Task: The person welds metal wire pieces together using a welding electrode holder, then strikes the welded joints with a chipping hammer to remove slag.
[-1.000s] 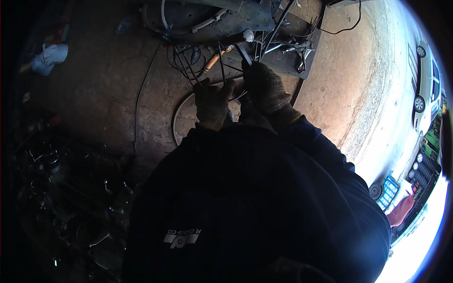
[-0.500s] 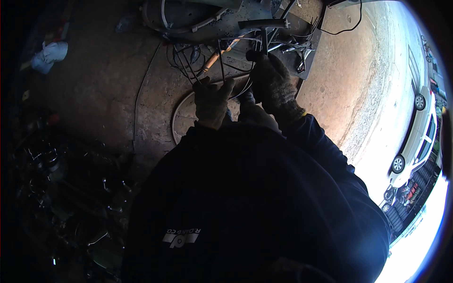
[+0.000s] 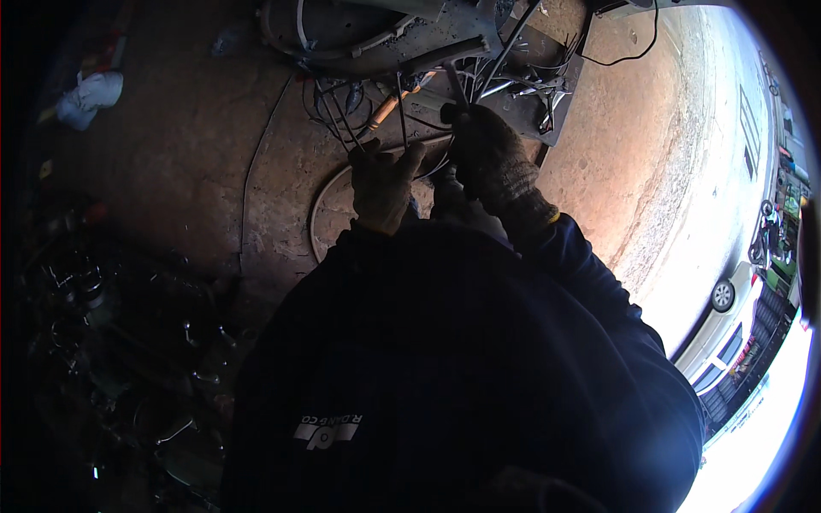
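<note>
In my gloved right hand (image 3: 494,154) is the handle of a hammer (image 3: 445,56). Its long dark head lies slantwise over the near edge of a dark metal part (image 3: 410,43); I cannot tell whether they touch. My left hand (image 3: 382,184), gloved too, is closed around the lower ends of thin dark metal rods (image 3: 340,115). These rods lean up toward the metal part. Just beyond them lies a tool with an orange-brown wooden handle (image 3: 389,109). Between my hands shows part of a shoe, mostly in shadow.
A dark metal plate (image 3: 560,81) at the right carries several loose metal pieces. A hose (image 3: 318,214) loops over the concrete floor, with a thin cable (image 3: 251,171) farther left. Dark machine parts (image 3: 171,342) fill the lower left. Outside at the right stands a car (image 3: 723,333).
The hammer head has swung left and tilted, its right end now higher. My right hand has shifted slightly; the left has stayed put. Outside, the car appears lower in the picture.
</note>
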The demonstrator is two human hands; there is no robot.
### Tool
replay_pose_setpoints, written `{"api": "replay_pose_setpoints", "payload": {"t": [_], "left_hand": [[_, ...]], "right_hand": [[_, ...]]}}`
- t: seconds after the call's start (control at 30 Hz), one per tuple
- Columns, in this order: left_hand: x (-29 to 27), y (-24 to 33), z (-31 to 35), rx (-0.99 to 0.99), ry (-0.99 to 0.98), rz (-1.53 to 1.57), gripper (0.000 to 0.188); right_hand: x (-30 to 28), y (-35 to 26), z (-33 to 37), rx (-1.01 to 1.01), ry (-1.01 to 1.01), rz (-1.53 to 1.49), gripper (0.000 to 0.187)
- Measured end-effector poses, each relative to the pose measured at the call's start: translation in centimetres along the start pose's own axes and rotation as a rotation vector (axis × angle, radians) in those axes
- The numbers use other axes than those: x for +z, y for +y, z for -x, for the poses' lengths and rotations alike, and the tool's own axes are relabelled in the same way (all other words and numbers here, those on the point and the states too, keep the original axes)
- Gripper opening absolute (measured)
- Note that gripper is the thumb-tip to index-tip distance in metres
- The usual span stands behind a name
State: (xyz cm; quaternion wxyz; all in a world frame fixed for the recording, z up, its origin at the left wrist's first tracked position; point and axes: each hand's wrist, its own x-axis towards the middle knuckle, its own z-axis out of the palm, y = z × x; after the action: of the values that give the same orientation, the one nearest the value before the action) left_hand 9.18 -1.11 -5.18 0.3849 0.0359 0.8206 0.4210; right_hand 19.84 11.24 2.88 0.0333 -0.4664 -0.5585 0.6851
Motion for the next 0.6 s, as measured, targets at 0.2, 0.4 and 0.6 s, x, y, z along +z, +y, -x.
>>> {"api": "replay_pose_setpoints", "payload": {"t": [0.2,0.4,0.6], "left_hand": [[-0.2,1.1,0.4,-0.009,0.017,-0.107,0.089],[-0.7,1.1,0.3,-0.016,-0.025,-0.079,0.091],[-0.4,1.1,0.8,0.008,0.069,-0.174,0.088]], "right_hand": [[-1.1,5.2,-1.7,-0.399,0.285,0.143,0.038],[-0.2,6.4,-2.9,-0.555,0.241,0.667,0.034],[-0.3,4.6,-1.2,-0.515,0.304,0.506,0.033]]}}
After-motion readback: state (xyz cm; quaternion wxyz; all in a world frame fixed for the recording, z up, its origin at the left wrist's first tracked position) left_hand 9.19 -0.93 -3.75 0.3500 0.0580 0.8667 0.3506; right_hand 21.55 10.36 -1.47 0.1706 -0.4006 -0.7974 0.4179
